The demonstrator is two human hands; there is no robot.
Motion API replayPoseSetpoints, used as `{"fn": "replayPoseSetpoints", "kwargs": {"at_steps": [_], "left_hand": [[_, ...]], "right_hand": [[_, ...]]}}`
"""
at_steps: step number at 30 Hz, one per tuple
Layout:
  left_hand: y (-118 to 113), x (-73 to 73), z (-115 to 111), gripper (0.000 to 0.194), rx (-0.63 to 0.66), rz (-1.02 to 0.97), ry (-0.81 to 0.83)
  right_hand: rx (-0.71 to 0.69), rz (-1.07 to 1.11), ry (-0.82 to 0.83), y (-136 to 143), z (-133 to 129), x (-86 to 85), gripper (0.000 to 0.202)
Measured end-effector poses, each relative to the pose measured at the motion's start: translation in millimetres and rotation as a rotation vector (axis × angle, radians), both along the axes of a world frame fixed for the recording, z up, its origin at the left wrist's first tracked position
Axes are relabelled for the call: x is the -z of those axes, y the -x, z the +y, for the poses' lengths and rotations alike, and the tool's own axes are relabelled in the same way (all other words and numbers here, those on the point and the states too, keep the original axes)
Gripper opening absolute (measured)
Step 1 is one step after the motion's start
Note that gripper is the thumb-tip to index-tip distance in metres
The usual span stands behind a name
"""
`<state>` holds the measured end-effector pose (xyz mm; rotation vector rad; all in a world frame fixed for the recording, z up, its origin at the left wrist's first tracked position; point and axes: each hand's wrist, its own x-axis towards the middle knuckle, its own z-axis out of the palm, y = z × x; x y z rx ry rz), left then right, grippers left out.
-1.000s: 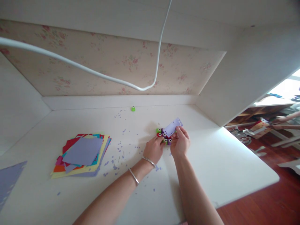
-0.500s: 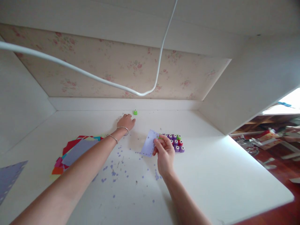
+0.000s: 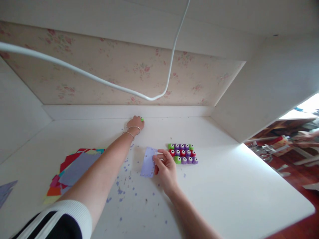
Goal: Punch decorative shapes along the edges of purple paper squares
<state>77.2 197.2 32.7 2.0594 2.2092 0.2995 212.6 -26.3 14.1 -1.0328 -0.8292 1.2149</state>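
My left hand [image 3: 136, 122], with bangles at the wrist, reaches to the back of the desk. Its fingers close around a small green craft punch [image 3: 142, 119], which shows only in part past the fingertips. My right hand [image 3: 166, 168] pinches a light purple sheet of paper [image 3: 149, 162] that has small holes along its edges. Just beyond that hand, several small punches [image 3: 182, 153] in green, purple and red sit packed in rows, each with a white round top and a dark centre.
Overlapping coloured paper sheets [image 3: 77, 169] lie at the left, partly under my left forearm. Another purple sheet [image 3: 7, 192] is at the far left. Purple paper dots [image 3: 121, 191] are scattered over the desk [image 3: 224, 189]. A white cable [image 3: 104, 81] hangs across the upper view.
My left hand has moved forward to the green punch and closed on it. My right hand has drawn the purple paper left and nearer, uncovering more of the punch rows.
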Motion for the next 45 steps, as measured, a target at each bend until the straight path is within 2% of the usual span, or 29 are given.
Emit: {"fn": "replayPoseSetpoints", "kwargs": {"at_steps": [4, 7, 10, 12, 14, 18, 21, 24, 27, 35, 40, 45], "left_hand": [[17.0, -8.5, -9.9, 0.033, 0.134, 0.027, 0.047], [36.2, -14.1, -36.3, 0.034, 0.255, 0.031, 0.097], [58.4, -18.6, -82.5, 0.032, 0.364, 0.017, 0.138], [71.6, -20.4, -120.8, 0.016, 0.43, -0.009, 0.139], [81.0, -20.3, -160.2, 0.012, 0.492, -0.042, 0.135], [86.3, -14.1, -225.0, 0.022, 0.538, -0.101, 0.108], [82.3, -6.6, -252.6, 0.028, 0.51, -0.194, 0.039], [78.4, 1.0, -263.1, 0.03, 0.462, -0.284, -0.032], [79.7, 9.1, -264.1, 0.025, 0.452, -0.409, -0.074], [85.6, 27.2, -265.5, 0.025, 0.446, -0.773, -0.053], [80.9, 29.8, -262.8, 0.025, 0.423, -0.86, -0.011], [80.0, 30.0, -261.9, 0.025, 0.439, -0.84, -0.028]], "right_hand": [[0.003, -0.005, 0.011, 1.1, -0.2, 0.8, 0.028], [-0.001, -0.013, 0.011, 1.4, -0.3, 0.0, 0.028], [-0.018, -0.04, 0.016, 2.3, -0.8, -0.4, 0.029], [-0.036, -0.065, 0.015, 3.2, -1.8, -0.1, 0.029], [-0.057, -0.111, 0.009, 3.6, -3.2, 0.9, 0.029], [-0.081, -0.248, 0.014, 2.0, -6.4, 5.3, 0.027], [-0.109, -0.297, 0.034, 0.2, -7.8, 9.4, 0.025], [-0.128, -0.326, 0.047, -0.2, -8.2, 11.5, 0.02], [-0.132, -0.322, 0.075, 1.1, -9.5, 10.2, 0.019], [-0.22, -0.296, 0.145, 4.9, -15.4, 0.6, 0.028], [-0.225, -0.373, 0.116, 3.9, -14.8, 2.5, 0.028], [-0.228, -0.479, 0.087, 3.9, -16.2, 5.3, 0.025]]}}
